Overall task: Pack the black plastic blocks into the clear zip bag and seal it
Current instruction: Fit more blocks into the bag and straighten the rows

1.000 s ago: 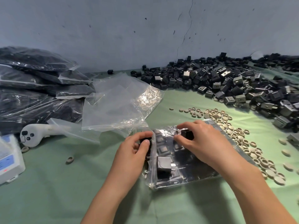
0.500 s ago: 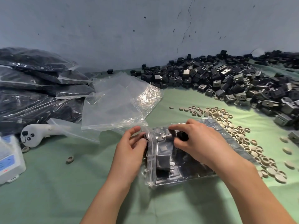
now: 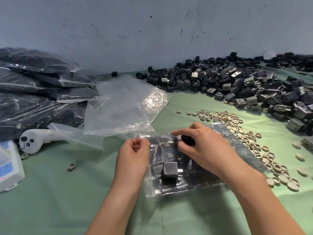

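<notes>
step in hand: feeding one more block through the bag mouth. left hand (image 3: 133,156) pinches the upper lip of the clear plastic zip bag (image 3: 153,184) between thumb and curled fingers, raising it off the green table cloth (image 3: 50,192). right hand (image 3: 205,150) grips a small black plastic block (image 3: 188,140) in thumb and fingertips, right at the opening.

to do it well: hold the lip high and taut, slide the block in deep and clear of the zip track, or sealing will likely snag.

bag lies flat, mouth toward the left, part filled: a layer of black blocks, one upright block (image 3: 169,169) near the mouth. zip not yet closed. loose heap of black blocks (image 3: 237,85) well apart, far right. filled dark bags (image 3: 33,85) stacked far left. empty clear bags (image 3: 122,106) lie between.
</notes>
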The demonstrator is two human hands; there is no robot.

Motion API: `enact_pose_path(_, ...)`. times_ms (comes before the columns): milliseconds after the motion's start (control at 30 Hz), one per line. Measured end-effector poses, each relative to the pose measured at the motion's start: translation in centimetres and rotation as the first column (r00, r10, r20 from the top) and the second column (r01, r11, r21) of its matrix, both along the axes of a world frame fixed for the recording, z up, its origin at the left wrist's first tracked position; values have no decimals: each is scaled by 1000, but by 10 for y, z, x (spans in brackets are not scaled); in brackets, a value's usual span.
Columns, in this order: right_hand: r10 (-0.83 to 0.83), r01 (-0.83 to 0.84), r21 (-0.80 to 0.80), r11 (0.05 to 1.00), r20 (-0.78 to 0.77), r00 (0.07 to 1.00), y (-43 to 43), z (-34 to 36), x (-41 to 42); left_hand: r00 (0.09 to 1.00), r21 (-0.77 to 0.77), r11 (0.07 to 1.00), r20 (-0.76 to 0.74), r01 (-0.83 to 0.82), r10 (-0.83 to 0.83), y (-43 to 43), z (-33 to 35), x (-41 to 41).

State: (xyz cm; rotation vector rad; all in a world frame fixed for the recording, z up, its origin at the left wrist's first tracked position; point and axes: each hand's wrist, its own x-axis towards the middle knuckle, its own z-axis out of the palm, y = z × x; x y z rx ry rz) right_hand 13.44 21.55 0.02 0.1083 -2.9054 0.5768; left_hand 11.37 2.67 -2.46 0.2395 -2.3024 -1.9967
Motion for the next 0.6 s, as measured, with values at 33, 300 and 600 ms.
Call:
enact_pose_path(33,-2,2,-5,1000,0,1000,0,0,-1,1000,41,999,17,-15,14,-1,0,-1)
enact_pose_path(300,-66,66,28,997,16,998,4,-1,0,992,471,882,116,-16,-44,4,8,1)
enact_pose_path(600,-77,75,72,995,26,997,2,-1,2,976,293,942,95,160,-195,3,5,-2)
